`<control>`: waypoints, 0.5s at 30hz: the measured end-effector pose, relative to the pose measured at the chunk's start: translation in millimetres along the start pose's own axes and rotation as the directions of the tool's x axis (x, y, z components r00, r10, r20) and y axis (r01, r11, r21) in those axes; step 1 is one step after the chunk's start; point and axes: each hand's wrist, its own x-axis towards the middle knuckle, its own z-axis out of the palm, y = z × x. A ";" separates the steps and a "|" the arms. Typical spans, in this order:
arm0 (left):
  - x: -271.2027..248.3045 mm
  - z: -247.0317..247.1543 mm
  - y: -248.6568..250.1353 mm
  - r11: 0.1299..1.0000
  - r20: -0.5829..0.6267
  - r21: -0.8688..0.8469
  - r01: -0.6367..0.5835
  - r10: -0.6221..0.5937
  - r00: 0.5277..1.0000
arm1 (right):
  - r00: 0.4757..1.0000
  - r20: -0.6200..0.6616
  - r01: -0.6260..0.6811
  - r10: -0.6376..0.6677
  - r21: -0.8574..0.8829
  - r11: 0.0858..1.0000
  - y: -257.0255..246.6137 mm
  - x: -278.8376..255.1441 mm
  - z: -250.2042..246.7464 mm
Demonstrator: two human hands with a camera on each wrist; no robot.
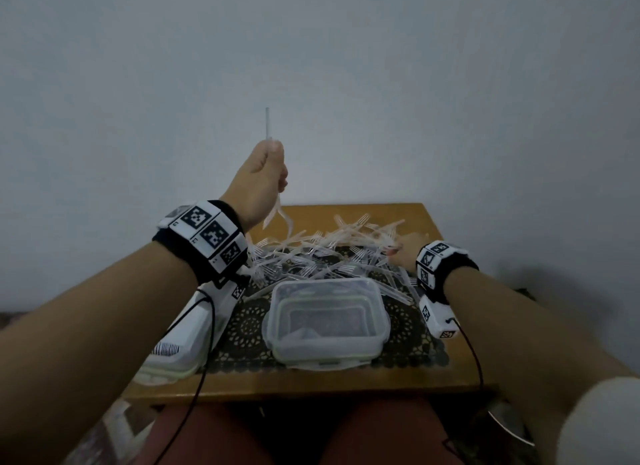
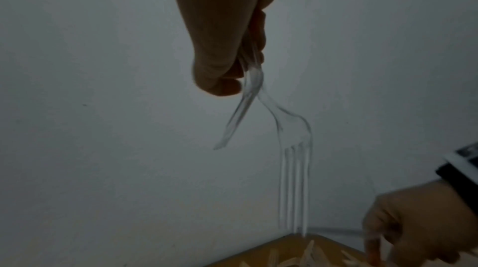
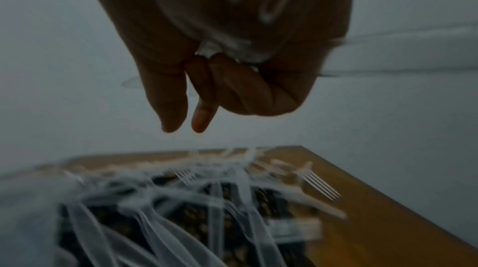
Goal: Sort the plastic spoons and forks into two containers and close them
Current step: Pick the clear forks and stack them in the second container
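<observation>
Clear forks [image 2: 294, 148] held high by left hand [image 1: 263, 180], above the pile [image 1: 325, 253]

The left hand [image 1: 265, 177] holds clear forks [image 1: 277, 215] aloft; the right hand [image 1: 410, 253] apparently reaches into the pile [image 1: 325, 253].

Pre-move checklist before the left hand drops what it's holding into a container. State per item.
1. Left hand grip secure: ok, fingers curled round clear cutlery, raised above the table.
2. Held items one type: cannot tell; one fork shows, the other piece's end is unclear.
3. Open container reachable: ok, lidless at front centre.
4. Second container ready: cannot tell, mostly hidden under the left forearm.
5. Right hand clear of the drop path: ok, at the right edge of the pile.
6. Right hand free: not ok, it holds cutlery.
</observation>
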 end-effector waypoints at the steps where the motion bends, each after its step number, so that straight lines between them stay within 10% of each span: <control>1: -0.4 -4.6 -2.5 1.000 -0.011 -0.019 0.013 -0.013 1.000 | 0.998 0.036 -0.050 0.055 -0.111 0.993 3.4 5.6 8.2; 8: 1.1 -19.5 -15.9 0.981 -0.120 -0.195 -0.005 -0.019 0.993 | 0.955 0.153 -0.126 0.254 -0.567 0.814 13.4 41.0 42.1; 15: 7.9 -8.0 -25.0 0.956 -0.140 -0.285 0.065 -0.108 0.984 | 0.982 0.093 -0.130 0.162 -0.286 0.949 20.9 37.1 42.6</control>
